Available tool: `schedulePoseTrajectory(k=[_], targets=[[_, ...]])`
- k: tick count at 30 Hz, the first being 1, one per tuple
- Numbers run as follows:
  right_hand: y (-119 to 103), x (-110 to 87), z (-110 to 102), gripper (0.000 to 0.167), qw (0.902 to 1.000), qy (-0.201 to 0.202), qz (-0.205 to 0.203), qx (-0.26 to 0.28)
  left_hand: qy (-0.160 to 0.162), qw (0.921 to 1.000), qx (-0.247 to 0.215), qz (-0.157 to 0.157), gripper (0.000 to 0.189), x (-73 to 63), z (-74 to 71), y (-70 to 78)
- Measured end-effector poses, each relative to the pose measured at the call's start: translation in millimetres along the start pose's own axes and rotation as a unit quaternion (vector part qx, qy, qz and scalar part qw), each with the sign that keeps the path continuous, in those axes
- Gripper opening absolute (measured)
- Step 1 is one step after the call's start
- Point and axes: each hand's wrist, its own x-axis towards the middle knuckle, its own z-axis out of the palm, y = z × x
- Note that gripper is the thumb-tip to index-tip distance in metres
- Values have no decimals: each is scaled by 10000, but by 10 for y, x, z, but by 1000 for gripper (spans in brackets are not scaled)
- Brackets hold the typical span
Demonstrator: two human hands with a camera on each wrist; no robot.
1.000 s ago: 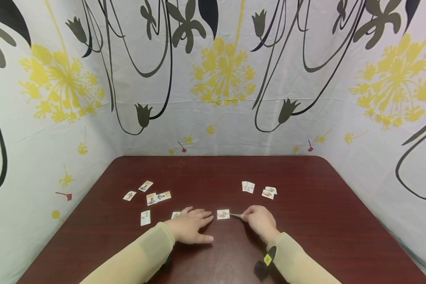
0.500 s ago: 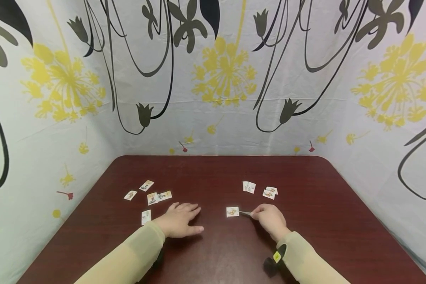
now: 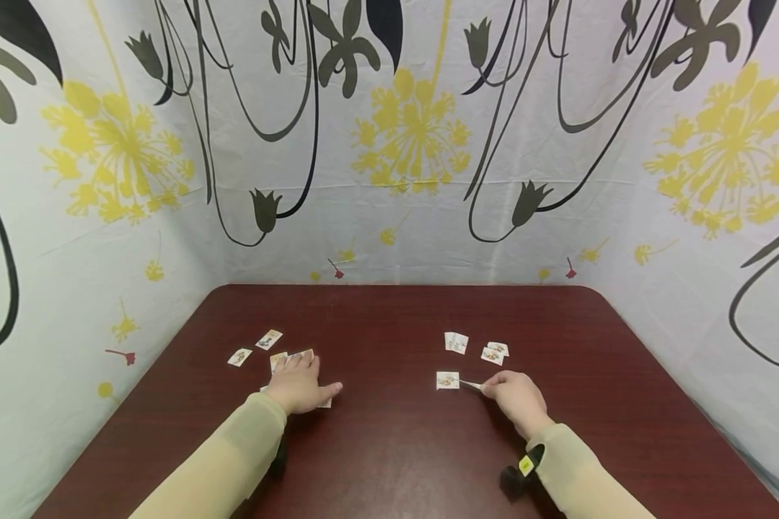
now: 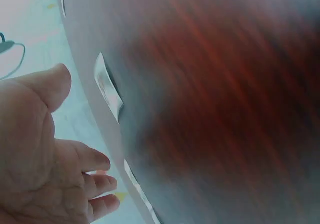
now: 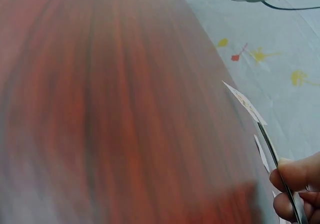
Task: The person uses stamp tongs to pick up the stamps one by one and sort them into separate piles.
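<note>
My right hand [image 3: 518, 400] pinches a pair of metal tweezers [image 5: 270, 146] between thumb and fingers. At the tweezers' tips is a small white printed card [image 3: 447, 380], which looks raised off the table in the right wrist view. My left hand [image 3: 296, 384], fingers straight and thumb spread, is over a group of small cards on the left and holds nothing. It partly hides a pair of cards [image 3: 278, 359] by its fingertips and another card [image 3: 325, 404] under its palm side. The left wrist view has one card [image 4: 107, 89] beyond the thumb.
Two more cards lie at the back left, one card [image 3: 239, 357] nearer the edge and one card [image 3: 269, 339] behind it. Back right are an overlapping pair of cards [image 3: 456, 342] and another overlapping group of cards [image 3: 493, 354]. Patterned cloth [image 3: 409, 238] surrounds the dark red table [image 3: 389, 461].
My right hand has moved right, carrying the card in the tweezers away from the table's middle. My left hand has drawn back to the left, over the cards there.
</note>
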Motion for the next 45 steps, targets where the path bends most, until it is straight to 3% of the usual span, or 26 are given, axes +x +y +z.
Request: schedulePoseTrajectory(k=[6, 15, 22, 30, 45], targets=[[92, 26, -112, 12, 9999, 56, 96, 56, -138, 9995, -56, -272, 85, 45, 21, -139], [228, 64, -242, 16, 9994, 167, 286, 138, -117, 9997, -64, -221, 80, 91, 54, -209], [300, 75, -322, 20, 9989, 235, 352, 215, -123, 9997, -37, 210, 77, 39, 43, -77], [348, 91, -345, 22, 9974, 434, 486, 294, -201, 9966, 318, 735, 76, -5, 47, 158], [448, 176, -534, 34, 9921, 698, 1005, 271, -310, 9916, 453, 1174, 76, -36, 130, 317]])
